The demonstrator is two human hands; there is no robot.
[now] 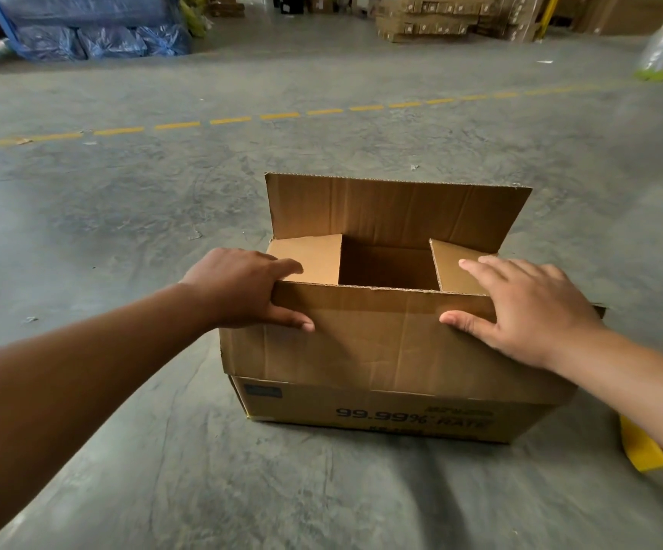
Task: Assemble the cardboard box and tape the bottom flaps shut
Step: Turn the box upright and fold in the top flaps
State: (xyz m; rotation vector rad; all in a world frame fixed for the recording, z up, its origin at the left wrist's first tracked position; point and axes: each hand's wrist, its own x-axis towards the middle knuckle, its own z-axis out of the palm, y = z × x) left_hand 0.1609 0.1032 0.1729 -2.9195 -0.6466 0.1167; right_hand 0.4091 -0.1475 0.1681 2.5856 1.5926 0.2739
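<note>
I see my left hand (242, 289) gripping the near flap (381, 339) of the creased corrugated cardboard box (385, 414) on rough grey concrete floor (123, 232); my right hand (528, 307) pinches the same flap, fingers flat on the folded side flap (456, 267).

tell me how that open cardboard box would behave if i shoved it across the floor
The cardboard box looks empty inside, so probably light and easy to slide on the smooth concrete floor. Its creased, untaped flaps would likely flex rather than push stiffly.
</note>
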